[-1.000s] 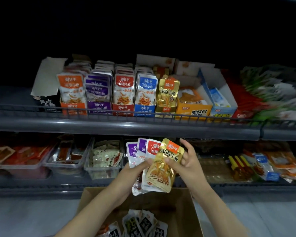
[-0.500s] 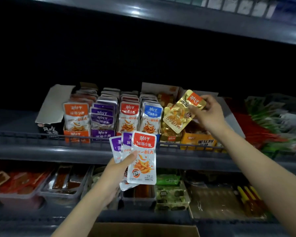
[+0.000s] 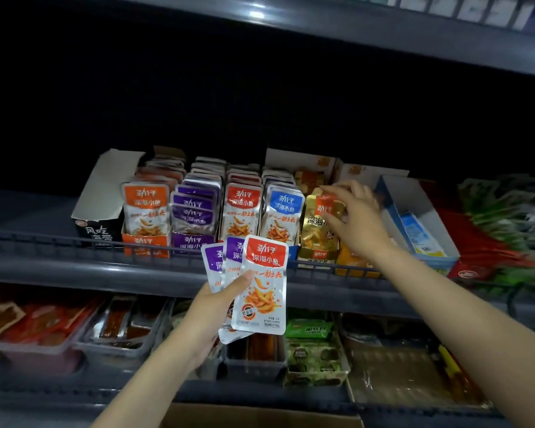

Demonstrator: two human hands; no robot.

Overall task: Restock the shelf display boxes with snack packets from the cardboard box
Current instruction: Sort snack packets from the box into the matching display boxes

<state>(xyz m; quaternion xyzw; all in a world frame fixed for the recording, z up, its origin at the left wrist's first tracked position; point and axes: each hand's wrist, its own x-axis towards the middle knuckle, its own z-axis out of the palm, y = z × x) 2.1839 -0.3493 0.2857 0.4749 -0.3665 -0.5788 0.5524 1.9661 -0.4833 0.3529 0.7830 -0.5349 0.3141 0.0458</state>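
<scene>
My left hand (image 3: 217, 307) grips a fan of snack packets below the shelf rail: a red-topped packet (image 3: 261, 285) in front, two purple-topped packets (image 3: 220, 257) behind it. My right hand (image 3: 354, 214) reaches over the gold display box (image 3: 317, 257) and holds the gold packet (image 3: 317, 223) standing at its front, fingers curled on its top right corner. To the left stand rows of orange (image 3: 145, 211), purple (image 3: 195, 211), red (image 3: 241, 211) and blue (image 3: 283, 214) packets in their display boxes. The cardboard box (image 3: 260, 418) shows only its top edge at the bottom.
A wire rail (image 3: 59, 239) runs along the shelf front. A black box with a raised white flap (image 3: 105, 193) stands at the left, a blue open box (image 3: 420, 223) at the right. Trays of snacks fill the lower shelf (image 3: 121, 329). Another shelf (image 3: 383, 29) hangs overhead.
My right hand carried the gold packet from the fan in my left hand up and into the front of the gold display box. My left hand rose slightly with the remaining packets.
</scene>
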